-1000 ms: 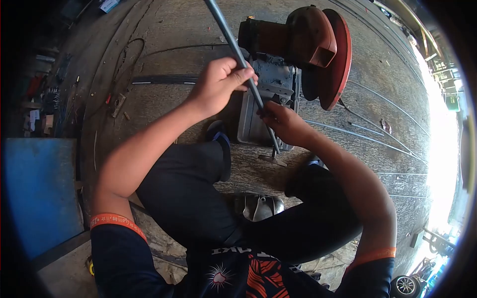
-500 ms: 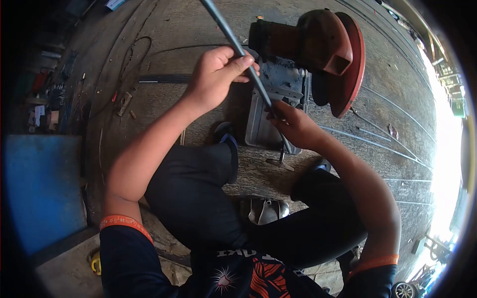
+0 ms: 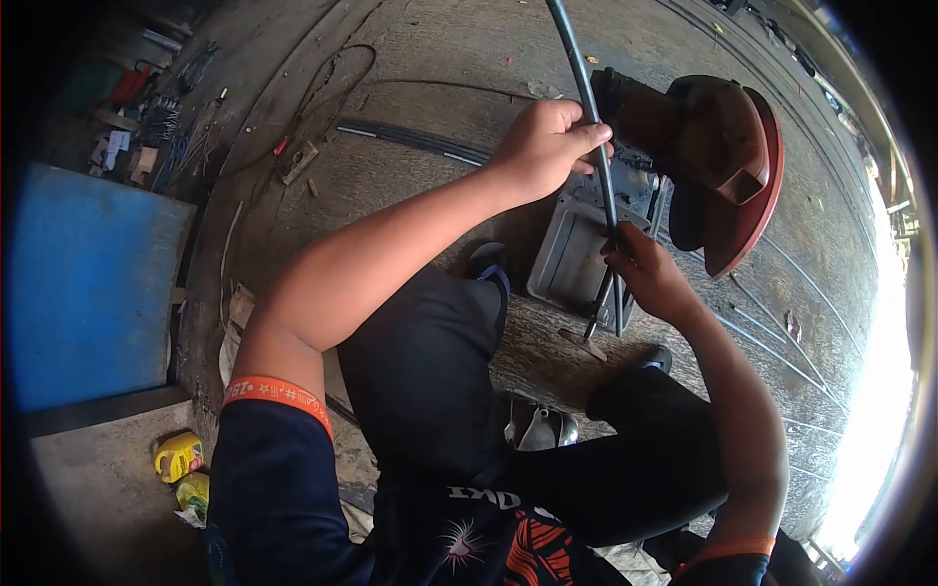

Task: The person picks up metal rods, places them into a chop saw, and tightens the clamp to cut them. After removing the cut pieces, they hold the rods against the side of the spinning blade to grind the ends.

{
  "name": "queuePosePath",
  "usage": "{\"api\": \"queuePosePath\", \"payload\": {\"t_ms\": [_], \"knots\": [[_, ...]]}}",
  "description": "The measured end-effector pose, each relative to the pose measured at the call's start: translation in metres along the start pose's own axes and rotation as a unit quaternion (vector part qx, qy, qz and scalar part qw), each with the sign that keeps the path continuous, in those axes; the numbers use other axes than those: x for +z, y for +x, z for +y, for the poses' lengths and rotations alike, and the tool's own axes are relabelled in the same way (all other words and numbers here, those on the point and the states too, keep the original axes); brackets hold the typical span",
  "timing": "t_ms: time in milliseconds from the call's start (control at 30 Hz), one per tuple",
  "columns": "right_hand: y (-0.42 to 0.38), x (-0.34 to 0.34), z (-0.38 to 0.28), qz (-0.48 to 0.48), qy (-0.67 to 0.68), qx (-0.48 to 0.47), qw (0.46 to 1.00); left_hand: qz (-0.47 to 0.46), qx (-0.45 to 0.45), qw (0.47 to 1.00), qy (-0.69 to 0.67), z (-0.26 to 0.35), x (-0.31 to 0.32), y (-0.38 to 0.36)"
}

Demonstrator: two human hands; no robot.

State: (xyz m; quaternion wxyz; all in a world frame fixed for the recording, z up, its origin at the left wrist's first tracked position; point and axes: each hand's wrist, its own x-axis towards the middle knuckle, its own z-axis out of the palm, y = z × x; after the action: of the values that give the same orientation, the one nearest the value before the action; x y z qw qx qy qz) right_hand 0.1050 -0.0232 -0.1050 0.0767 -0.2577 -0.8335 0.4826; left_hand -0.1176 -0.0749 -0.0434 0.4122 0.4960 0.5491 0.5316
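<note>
A long dark metal rod (image 3: 574,54) runs from the top edge down in front of my body, nearly upright in the view. My left hand (image 3: 555,151) grips it higher up, thumb laid along it. Lower down, my right hand (image 3: 645,269) is closed round the same rod, whose lower end shows just below that hand. Behind the rod is a cut-off machine with a grey metal base (image 3: 567,256) and a red round guard (image 3: 757,186). A small T-shaped handle (image 3: 584,342) sticks out at the near end of the base.
Dark bars (image 3: 415,140) lie left of the machine, and thin rods (image 3: 772,347) lie to its right. A blue panel (image 3: 93,283) stands at the left, with a yellow container (image 3: 179,456) below it. A shiny metal piece (image 3: 540,430) lies between my legs.
The view has shifted, so the machine and floor appear further right and lower. The rod now stands more upright in the view, with both hands still on it.
</note>
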Motion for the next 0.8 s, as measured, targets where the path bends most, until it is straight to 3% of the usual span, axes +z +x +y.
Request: {"api": "queuePosePath", "payload": {"t_ms": [567, 633, 667, 733, 800], "knots": [[-0.002, -0.007, 0.002, -0.002, -0.006, 0.006, 1.000, 0.023, 0.017, 0.999, -0.014, -0.002, 0.001, 0.004], [-0.014, -0.012, -0.002, -0.032, -0.067, 0.004, 0.997, 0.044, 0.015, 0.998, -0.030, 0.002, -0.002, 0.004], [-0.025, -0.016, 0.008, -0.026, -0.071, 0.016, 0.997, 0.066, 0.013, 0.998, -0.023, 0.002, -0.005, 0.004], [-0.050, -0.025, 0.052, -0.153, -0.056, 0.094, 0.982, 0.094, 0.024, 0.995, -0.032, -0.004, -0.016, 0.008], [-0.083, -0.038, 0.127, -0.210, -0.113, 0.197, 0.951, 0.127, 0.033, 0.991, 0.023, -0.006, -0.028, 0.011]]}}
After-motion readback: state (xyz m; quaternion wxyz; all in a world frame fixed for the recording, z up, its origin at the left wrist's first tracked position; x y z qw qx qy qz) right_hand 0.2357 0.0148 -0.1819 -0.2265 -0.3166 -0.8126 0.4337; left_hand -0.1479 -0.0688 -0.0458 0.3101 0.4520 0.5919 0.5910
